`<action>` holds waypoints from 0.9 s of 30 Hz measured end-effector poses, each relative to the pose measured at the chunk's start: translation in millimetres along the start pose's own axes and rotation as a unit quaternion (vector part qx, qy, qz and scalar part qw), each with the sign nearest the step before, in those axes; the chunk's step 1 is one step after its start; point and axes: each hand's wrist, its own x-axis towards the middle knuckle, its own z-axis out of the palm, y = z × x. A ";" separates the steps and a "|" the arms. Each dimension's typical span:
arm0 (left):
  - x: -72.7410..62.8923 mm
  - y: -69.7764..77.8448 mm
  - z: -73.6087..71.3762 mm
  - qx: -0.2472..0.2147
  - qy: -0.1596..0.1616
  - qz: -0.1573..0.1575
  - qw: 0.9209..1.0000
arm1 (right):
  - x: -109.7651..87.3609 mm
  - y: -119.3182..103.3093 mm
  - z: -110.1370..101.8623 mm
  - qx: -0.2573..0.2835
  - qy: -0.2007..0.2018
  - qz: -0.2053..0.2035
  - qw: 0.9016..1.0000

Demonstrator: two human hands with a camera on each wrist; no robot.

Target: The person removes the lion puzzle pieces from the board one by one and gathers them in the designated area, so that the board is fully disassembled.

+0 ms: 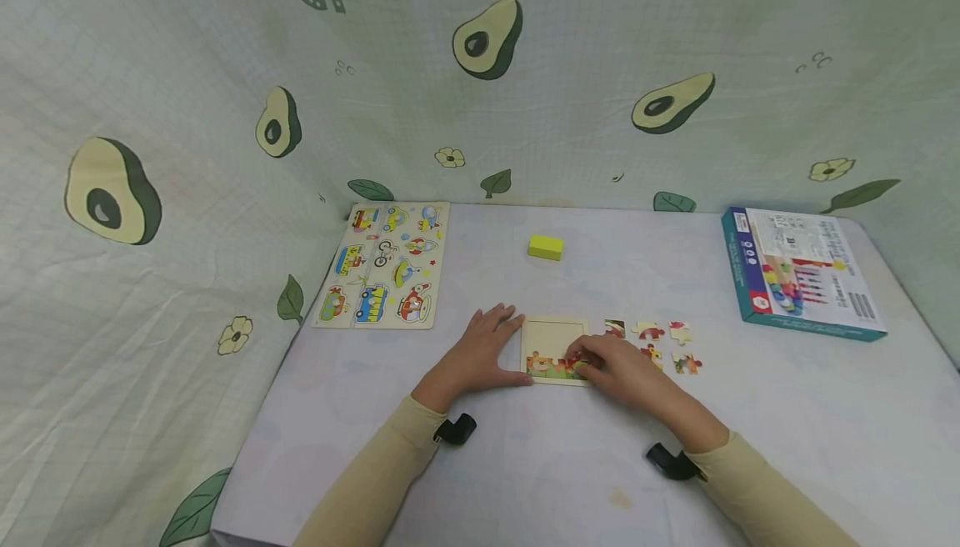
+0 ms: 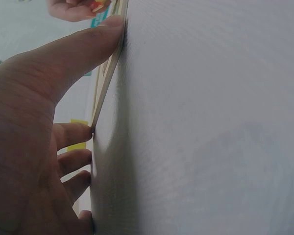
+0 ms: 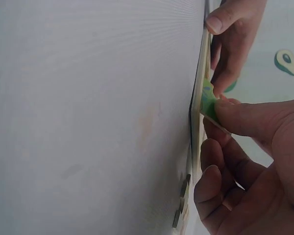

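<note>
A small wooden jigsaw tray [image 1: 555,337] lies on the table between both hands, with joined picture pieces [image 1: 542,365] along its lower part. My left hand [image 1: 478,357] spreads along the tray's left side; its thumb [image 2: 95,39] touches the tray edge near the lower corner. Over the tray's lower right, my right hand [image 1: 621,370] pinches a green puzzle piece [image 3: 208,100] between thumb and fingers. That piece is tilted against the tray in the right wrist view. Several loose puzzle pieces [image 1: 680,332] lie to the tray's right, some partly hidden by the right hand.
A yellow block [image 1: 545,248] stands behind the tray. At the back left lies a board with vehicle pictures [image 1: 382,268]. A flat box [image 1: 806,272] with a teal side rests at the back right. An avocado-print cloth [image 1: 570,138] hangs behind the table [image 1: 525,472].
</note>
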 end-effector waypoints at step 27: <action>-0.8 0.0 0.8 0.000 0.005 0.000 1.000 | -25.3 16.4 -13.7 0.014 0.041 0.054 0.998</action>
